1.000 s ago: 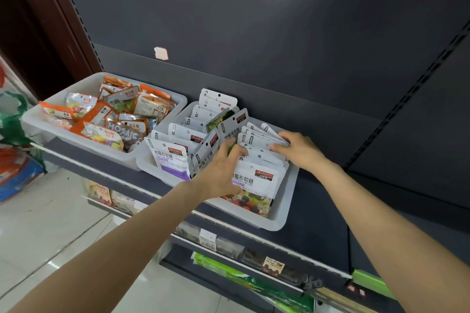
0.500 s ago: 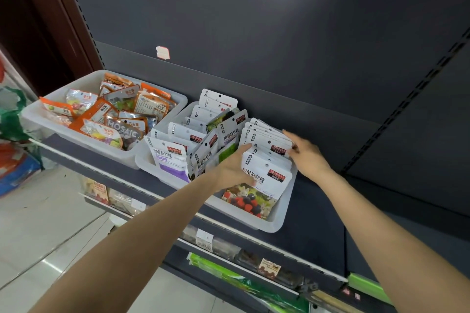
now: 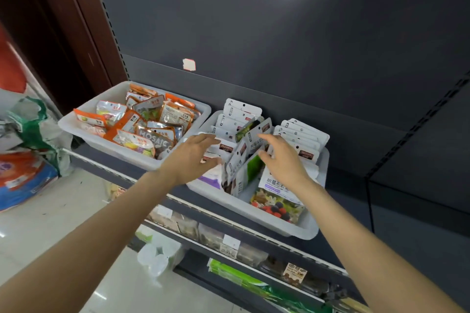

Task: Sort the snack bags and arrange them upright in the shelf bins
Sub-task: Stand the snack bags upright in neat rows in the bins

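Roughly, the sorting looks about halfway, judging from how the two bins stand now.

The right bin (image 3: pixel 300 230), at about 5 o'clock from the white sticker (image 3: pixel 189 64) on the back panel, is the more finished one. Its right row of white-topped bags (image 3: pixel 302 134) stands upright, packed one behind another, w/ the berry bag (image 3: pixel 277 207) at the front. The back-left row (image 3: pixel 237 114) is also upright. The middle bags (image 3: pixel 244 160), incl. one w/ a green face, lean at different angles and are not yet in a clean row; this part is left to do.

The left bin (image 3: pixel 76 126), at 9 o'clock from the right bin, holds orange and clear bags (image 3: pixel 142 129) lying flat and mixed in a heap. None of them looks upright, so I judge this bin is not begun.

Left hand (image 3: pixel 194 157) is over the left side of the right bin, fingers spread wide and nearly straight, fingertips by the tops of the bags there; it holds nothing as far as I see. Right hand (image 3: pixel 284 157) is at 3 o'clock from it, fingers loosely bent, over the leaning middle bags; whether a fingertip touches or pinches one I cannot tell.

Probably next is to straighten the middle row, then the left bin.
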Motion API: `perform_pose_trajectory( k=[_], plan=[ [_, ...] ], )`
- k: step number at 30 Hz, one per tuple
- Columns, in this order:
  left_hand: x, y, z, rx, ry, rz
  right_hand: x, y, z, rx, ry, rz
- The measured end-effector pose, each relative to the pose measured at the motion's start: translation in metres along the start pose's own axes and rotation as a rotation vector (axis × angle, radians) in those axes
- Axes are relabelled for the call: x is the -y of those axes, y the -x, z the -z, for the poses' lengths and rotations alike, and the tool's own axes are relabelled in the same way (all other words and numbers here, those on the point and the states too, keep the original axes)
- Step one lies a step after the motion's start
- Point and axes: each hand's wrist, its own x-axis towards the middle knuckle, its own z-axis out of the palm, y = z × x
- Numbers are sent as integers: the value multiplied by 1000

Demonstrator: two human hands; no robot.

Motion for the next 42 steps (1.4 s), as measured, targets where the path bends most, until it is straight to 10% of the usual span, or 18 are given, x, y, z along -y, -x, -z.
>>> perform_pose_trajectory(
  k=[9,22,32,42],
  plan=[
    [71,-26,14,354,-169,-162,51,-24,-53,89,-39,-338],
    [84,-27,19,254,-121,-349,49,3,-45,-364,-32,-503],
    [44,-35,20,242,-16,-518,47,4,-42,-381,-107,-627],
    [-10,-64,-15,385,206,-123,41,12,-43,-218,-428,-644]
  ],
)
